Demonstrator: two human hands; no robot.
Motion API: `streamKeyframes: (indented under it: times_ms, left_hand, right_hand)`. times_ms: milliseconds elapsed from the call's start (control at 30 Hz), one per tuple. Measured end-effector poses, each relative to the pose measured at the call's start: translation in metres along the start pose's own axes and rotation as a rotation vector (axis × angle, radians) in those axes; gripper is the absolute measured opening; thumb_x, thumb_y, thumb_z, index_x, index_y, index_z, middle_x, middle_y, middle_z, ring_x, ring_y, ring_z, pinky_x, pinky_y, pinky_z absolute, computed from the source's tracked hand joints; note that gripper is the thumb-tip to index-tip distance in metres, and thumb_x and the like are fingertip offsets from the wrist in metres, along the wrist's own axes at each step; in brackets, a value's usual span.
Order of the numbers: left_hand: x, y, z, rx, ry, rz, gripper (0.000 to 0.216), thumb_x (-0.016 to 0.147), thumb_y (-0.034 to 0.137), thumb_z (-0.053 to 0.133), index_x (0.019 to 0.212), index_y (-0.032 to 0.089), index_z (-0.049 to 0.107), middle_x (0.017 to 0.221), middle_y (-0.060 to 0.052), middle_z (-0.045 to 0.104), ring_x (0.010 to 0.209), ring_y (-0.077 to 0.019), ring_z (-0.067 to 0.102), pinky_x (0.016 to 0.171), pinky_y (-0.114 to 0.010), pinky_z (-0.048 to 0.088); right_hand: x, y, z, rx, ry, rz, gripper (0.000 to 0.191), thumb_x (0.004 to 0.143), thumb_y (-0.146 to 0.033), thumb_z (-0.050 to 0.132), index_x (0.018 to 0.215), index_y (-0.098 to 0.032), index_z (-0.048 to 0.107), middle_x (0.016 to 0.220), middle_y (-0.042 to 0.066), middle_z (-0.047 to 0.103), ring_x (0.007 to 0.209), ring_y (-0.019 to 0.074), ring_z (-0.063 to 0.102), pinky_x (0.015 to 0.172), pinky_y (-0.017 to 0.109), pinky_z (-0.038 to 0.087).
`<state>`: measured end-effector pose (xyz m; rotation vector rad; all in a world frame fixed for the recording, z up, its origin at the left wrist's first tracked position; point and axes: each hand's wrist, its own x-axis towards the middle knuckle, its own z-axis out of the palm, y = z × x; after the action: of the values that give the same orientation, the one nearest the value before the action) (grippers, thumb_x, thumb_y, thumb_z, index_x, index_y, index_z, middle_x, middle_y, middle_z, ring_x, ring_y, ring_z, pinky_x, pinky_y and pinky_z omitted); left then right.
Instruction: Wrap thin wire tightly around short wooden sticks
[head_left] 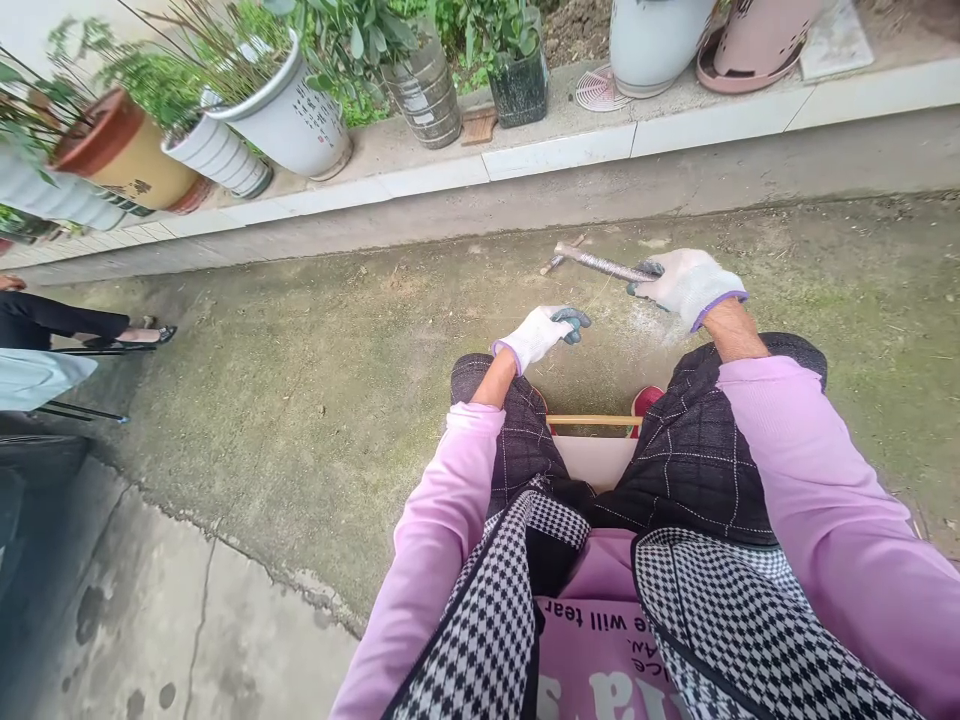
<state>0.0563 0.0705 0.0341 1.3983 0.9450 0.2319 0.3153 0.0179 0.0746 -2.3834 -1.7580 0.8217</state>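
Observation:
My right hand (686, 283), in a white work glove with a purple cuff and dark fingertips, is closed around one end of a silvery, ribbed rod (611, 266). The rod points left above the ground, its far end pale brown. A thin brown crosspiece (553, 266) shows at that end; whether it is joined to the rod I cannot tell. My left hand (541, 335), gloved alike, hovers over my left knee with its fingers curled together. Anything inside them is hidden. Pale powder or scraps (652, 325) lie on the ground below my right hand.
Ahead runs a low tiled ledge (559, 155) bearing several potted plants, among them a white pot (296, 125). Mossy concrete (337, 400) spreads around me. A pale board (596, 460) and a yellowish bar (596, 420) lie between my legs. At left, another person's leg (75, 318) shows.

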Motion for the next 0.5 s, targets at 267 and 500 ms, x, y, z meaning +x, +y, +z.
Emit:
streamKeyframes:
  times_ms: [267, 500]
  left_hand:
    - [0.006, -0.003, -0.001, 0.221, 0.146, 0.078, 0.031, 0.091, 0.014, 0.058, 0.073, 0.012, 0.083, 0.068, -0.001, 0.075, 0.064, -0.0126, 0.062, 0.06, -0.016, 0.051]
    - [0.007, -0.012, -0.01, 0.297, 0.132, 0.121, 0.022, 0.085, 0.015, 0.069, 0.096, 0.011, 0.088, 0.088, -0.004, 0.082, 0.078, -0.0134, 0.065, 0.08, -0.021, 0.052]
  right_hand:
    - [-0.029, -0.003, -0.001, 0.685, -0.446, -0.266, 0.048, 0.076, -0.055, 0.095, 0.105, -0.021, 0.082, 0.081, 0.003, 0.073, 0.064, 0.0157, 0.059, 0.059, 0.029, 0.052]
    - [-0.031, -0.016, 0.022, 0.339, -0.663, -0.317, 0.036, 0.075, -0.049, 0.094, 0.076, -0.018, 0.074, 0.06, 0.0, 0.065, 0.056, 0.0139, 0.055, 0.055, 0.029, 0.044]
